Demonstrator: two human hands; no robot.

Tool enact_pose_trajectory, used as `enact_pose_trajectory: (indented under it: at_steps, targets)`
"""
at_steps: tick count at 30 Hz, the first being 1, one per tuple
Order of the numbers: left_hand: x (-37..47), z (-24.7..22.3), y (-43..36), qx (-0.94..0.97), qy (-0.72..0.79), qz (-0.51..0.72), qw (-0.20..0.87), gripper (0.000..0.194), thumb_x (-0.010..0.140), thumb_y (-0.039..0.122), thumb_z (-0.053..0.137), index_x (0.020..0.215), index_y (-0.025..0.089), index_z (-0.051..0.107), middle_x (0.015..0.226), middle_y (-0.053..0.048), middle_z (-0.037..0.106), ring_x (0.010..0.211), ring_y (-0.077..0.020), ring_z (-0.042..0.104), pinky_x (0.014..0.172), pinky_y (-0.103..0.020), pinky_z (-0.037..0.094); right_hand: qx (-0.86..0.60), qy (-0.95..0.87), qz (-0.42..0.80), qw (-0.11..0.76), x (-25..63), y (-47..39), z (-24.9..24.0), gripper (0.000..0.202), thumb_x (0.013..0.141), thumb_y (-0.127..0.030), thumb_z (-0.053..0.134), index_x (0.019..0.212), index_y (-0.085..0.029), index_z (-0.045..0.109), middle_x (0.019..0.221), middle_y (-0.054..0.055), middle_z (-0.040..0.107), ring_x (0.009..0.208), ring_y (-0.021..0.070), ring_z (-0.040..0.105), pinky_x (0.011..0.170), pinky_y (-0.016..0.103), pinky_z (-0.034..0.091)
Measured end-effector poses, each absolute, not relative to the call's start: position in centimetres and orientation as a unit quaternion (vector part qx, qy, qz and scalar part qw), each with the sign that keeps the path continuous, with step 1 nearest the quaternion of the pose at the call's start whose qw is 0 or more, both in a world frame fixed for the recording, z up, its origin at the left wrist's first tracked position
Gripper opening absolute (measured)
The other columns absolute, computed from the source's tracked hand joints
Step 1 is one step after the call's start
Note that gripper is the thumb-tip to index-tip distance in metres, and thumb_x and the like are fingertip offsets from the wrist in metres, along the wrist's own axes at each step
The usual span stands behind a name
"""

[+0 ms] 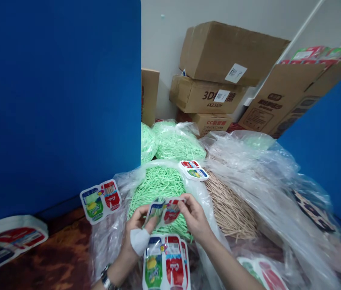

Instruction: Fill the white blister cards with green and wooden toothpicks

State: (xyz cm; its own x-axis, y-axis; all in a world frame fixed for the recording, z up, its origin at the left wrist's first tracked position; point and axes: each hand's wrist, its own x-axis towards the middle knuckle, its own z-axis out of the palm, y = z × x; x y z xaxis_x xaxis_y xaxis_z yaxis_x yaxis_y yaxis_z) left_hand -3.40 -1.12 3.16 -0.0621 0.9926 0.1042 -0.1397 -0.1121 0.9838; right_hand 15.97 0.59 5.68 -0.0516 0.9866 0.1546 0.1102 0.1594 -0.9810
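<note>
Well, my left hand (pixel 134 224) and right hand (pixel 195 215) pinch a pouch (pixel 171 212) above the green sticks (pixel 161 181); slack fingertips could drop it.

"3D" and "4X2.5公斤" on middle carton (pixel 193 93), "CC" on lower carton (pixel 200 121), "Cola" on front packet (pixel 174 257)

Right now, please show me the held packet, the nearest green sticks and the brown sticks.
Held packet (pixel 166 212): head view, middle of its printed face.
Nearest green sticks (pixel 160 182): head view, upper part of the heap.
Brown sticks (pixel 231 208): head view, middle of the visible heap.
</note>
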Motion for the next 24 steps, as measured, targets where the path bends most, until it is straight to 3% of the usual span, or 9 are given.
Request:
enact_pose_trajectory:
  at_steps: [2,3,6,8,10,13,17,21,24]
  targets:
    - [-3.3,3.0,-1.2,0.459,0.436,0.575,0.517,0.054,0.067,0.028,0.078,0.115,0.019,0.056,0.111,-0.010,0.066,0.099,-0.0253,0.063,0.083,-0.034,0.051,-0.473,-0.576,0.441,0.500,15.7,0.4,5.7,0.019,0.091,-0.039,0.051,0.093,-0.021,0.052,0.079,0.000,0.056,0.074,0.0157,0.055,0.067,0.027,0.044]
    - [-3.3,2.9,-1.3,0.462,0.437,0.564,0.527,0.058,0.065,0.026,0.079,0.117,0.020,0.054,0.109,-0.009,0.067,0.097,-0.0252,0.064,0.081,-0.034,0.052,-0.470,-0.579,0.445,0.495,15.5,0.3,5.8,0.019,0.092,-0.040,0.050,0.093,-0.021,0.052,0.079,0.000,0.056,0.073,0.0156,0.055,0.067,0.027,0.044]
    - [-3.4,2.9,-1.4,0.499,0.473,0.509,0.519,0.022,0.071,0.026,0.075,0.085,0.017,0.061,0.076,-0.001,0.066,0.069,-0.0174,0.062,0.062,-0.025,0.049,-0.464,-0.588,0.457,0.480,15.1,-0.1,5.9,0.020,0.092,-0.040,0.050,0.093,-0.020,0.052,0.082,0.001,0.056,0.073,0.0154,0.054,0.066,0.027,0.044]
    - [-3.5,2.9,-1.5,0.520,0.500,0.496,0.484,0.023,0.072,0.025,0.074,0.066,0.017,0.053,0.061,0.004,0.056,0.057,-0.0123,0.054,0.053,-0.021,0.042,-0.460,-0.594,0.459,0.474,14.9,-0.3,5.8,0.020,0.092,-0.039,0.050,0.093,-0.020,0.052,0.084,0.002,0.057,0.075,0.0156,0.055,0.068,0.027,0.045]
    - [-3.7,3.0,-1.6,0.526,0.503,0.500,0.469,0.022,0.071,0.024,0.075,0.072,0.018,0.053,0.065,0.004,0.056,0.059,-0.0123,0.053,0.055,-0.022,0.042,-0.464,-0.599,0.456,0.467,14.8,-0.5,5.7,0.019,0.092,-0.039,0.050,0.093,-0.020,0.053,0.085,0.002,0.057,0.075,0.0154,0.054,0.067,0.027,0.045]
    - [-4.1,3.2,-1.4,0.518,0.485,0.513,0.484,0.029,0.073,0.023,0.072,0.097,0.018,0.056,0.085,-0.002,0.063,0.077,-0.0176,0.060,0.067,-0.026,0.048,-0.481,-0.583,0.449,0.477,14.8,-0.7,5.5,0.020,0.091,-0.040,0.050,0.094,-0.020,0.053,0.081,0.001,0.056,0.073,0.0153,0.054,0.065,0.026,0.044]
    - [-4.2,3.4,-1.4,0.541,0.482,0.507,0.466,0.014,0.076,0.026,0.069,0.081,0.017,0.059,0.081,-0.003,0.063,0.075,-0.0180,0.061,0.068,-0.027,0.049,-0.483,-0.583,0.456,0.468,14.5,-0.8,5.4,0.021,0.090,-0.041,0.051,0.093,-0.021,0.054,0.082,0.001,0.058,0.073,0.0160,0.054,0.065,0.026,0.044]
    - [-3.9,3.9,-2.0,0.527,0.479,0.513,0.479,0.037,0.069,0.024,0.076,0.102,0.018,0.060,0.109,-0.009,0.066,0.094,-0.0227,0.064,0.078,-0.031,0.052,-0.485,-0.577,0.459,0.472,14.2,-1.1,5.9,0.021,0.091,-0.041,0.050,0.093,-0.021,0.053,0.082,0.001,0.057,0.073,0.0159,0.054,0.065,0.026,0.045]
    - [-5.2,3.9,-2.6,0.512,0.485,0.475,0.527,0.027,0.077,0.034,0.069,0.095,0.014,0.067,0.093,-0.010,0.073,0.080,-0.0233,0.068,0.072,-0.033,0.055,-0.478,-0.604,0.468,0.435,14.7,-1.7,6.3,0.021,0.095,-0.040,0.043,0.100,-0.022,0.052,0.086,0.002,0.058,0.078,0.0167,0.057,0.070,0.028,0.047]
